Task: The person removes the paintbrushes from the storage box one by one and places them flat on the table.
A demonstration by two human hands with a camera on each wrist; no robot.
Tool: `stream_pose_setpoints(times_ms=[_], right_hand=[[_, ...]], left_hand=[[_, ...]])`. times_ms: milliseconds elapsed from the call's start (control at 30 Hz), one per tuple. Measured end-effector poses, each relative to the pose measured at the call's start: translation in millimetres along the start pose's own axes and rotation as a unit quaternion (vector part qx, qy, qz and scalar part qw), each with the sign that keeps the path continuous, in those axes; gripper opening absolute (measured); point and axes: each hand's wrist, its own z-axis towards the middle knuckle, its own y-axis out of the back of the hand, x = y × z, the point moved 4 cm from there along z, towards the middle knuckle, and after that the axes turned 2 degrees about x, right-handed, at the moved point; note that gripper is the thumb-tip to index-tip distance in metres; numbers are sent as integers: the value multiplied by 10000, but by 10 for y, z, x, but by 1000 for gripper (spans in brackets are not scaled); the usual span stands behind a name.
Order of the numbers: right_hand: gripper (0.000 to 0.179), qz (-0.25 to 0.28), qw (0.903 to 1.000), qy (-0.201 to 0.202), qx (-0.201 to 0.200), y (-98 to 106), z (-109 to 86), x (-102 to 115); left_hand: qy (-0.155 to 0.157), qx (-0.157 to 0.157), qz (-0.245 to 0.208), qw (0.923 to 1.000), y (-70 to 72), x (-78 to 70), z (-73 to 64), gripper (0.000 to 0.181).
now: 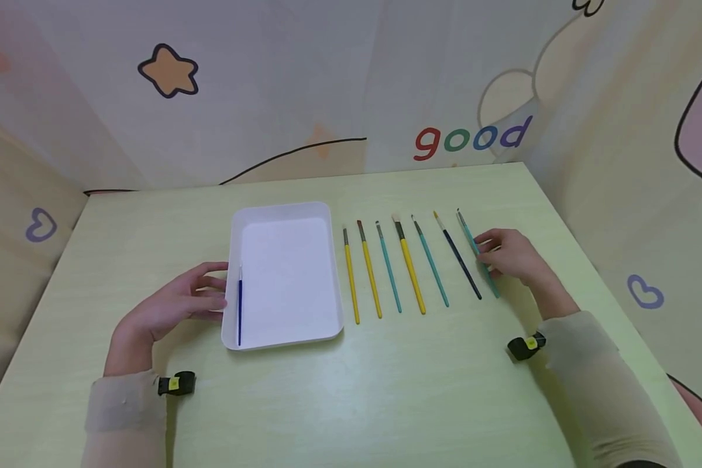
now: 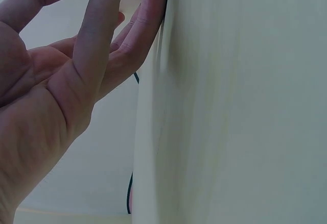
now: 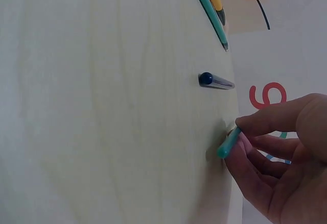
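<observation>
My right hand (image 1: 507, 253) pinches the handle of a teal paintbrush (image 1: 467, 229), the rightmost of a row. Up close in the right wrist view, thumb and fingertips meet round this teal handle (image 3: 229, 143), its rounded end toward the camera. My left hand (image 1: 178, 300) rests at the left side of a white tray (image 1: 286, 227), fingers extended and fingertips at its wall. Inside the tray, along the left wall, lies a thin dark blue paintbrush (image 1: 240, 312). Only the tray's corner shows past the fingers in the left wrist view.
Between tray and right hand, several paintbrushes lie side by side, bristles toward the back: yellow ones such as this wide one (image 1: 411, 270), teal ones (image 1: 431, 266), and a dark blue one (image 1: 461, 263) nearest the hand. A printed curtain (image 1: 304, 78) hangs behind the pale table (image 1: 351, 403).
</observation>
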Motion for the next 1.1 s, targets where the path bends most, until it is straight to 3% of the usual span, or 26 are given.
stream_pose_setpoints(times_ms=[300, 633, 800, 967, 1100], right_hand=[[33, -673, 9972, 80, -306, -26, 25, 58], [38, -793, 9967, 93, -170, -13, -15, 122], [38, -905, 9950, 189, -382, 11, -42, 182], [34, -687, 9939, 360, -782, -57, -49, 330], [32, -306, 9949, 510, -820, -176, -44, 460]], left_hand=[[6, 11, -22, 10000, -10, -16, 1, 69], [13, 17, -40, 10000, -2, 4, 13, 69], [53, 20, -22, 10000, -15, -6, 18, 69], [74, -16, 42, 10000, -7, -23, 5, 70], [23, 18, 9, 10000, -12, -19, 2, 68]])
